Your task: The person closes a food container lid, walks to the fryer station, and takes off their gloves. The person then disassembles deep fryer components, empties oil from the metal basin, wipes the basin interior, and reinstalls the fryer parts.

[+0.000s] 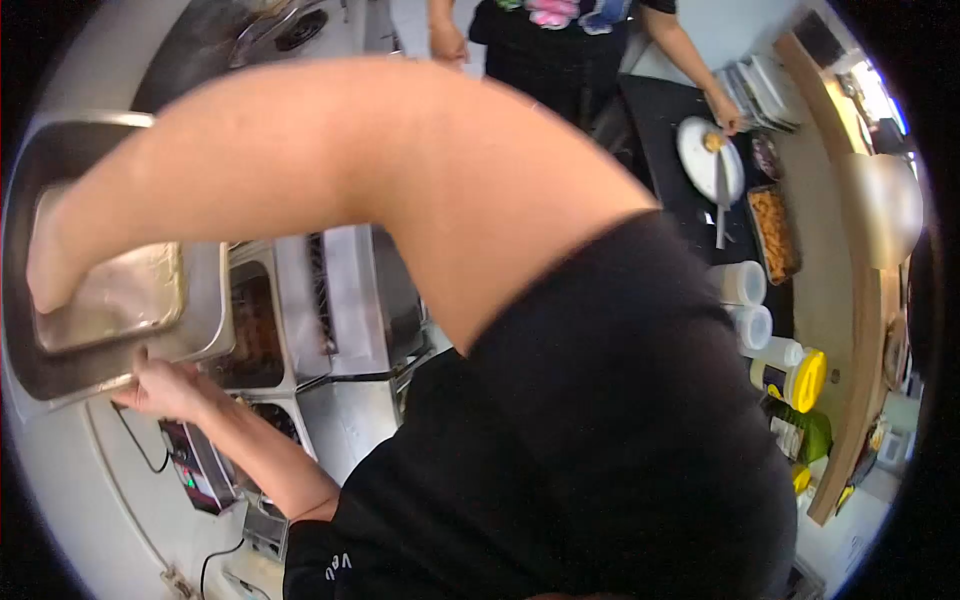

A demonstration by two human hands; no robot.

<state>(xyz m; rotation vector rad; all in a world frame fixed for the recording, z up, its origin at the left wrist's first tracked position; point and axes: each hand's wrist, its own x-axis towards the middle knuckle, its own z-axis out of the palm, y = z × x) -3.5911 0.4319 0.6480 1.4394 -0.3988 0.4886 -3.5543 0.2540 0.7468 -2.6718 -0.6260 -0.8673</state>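
A deep stainless steel basin [195, 325] fills the left of the view. Inside it shows a shiny, pale rectangular tray or bottom panel [125, 290]; I cannot tell which. My right arm stretches across the view into the basin, and my right hand [52, 265] is at the far edge of that pale rectangle. Blur hides its fingers, so I cannot see whether they grip anything. At the near lower rim of the basin, my left hand [168, 388] is closed around the edge, with the thumb on top.
Beside the basin are a steel food well [255, 325] with dark contents and a small appliance [200, 470]. Another person's hand [725, 112] is over a white plate [708, 165] on a black counter. An orange food tray [772, 230] and a yellow-lidded tub [808, 380] stand right.
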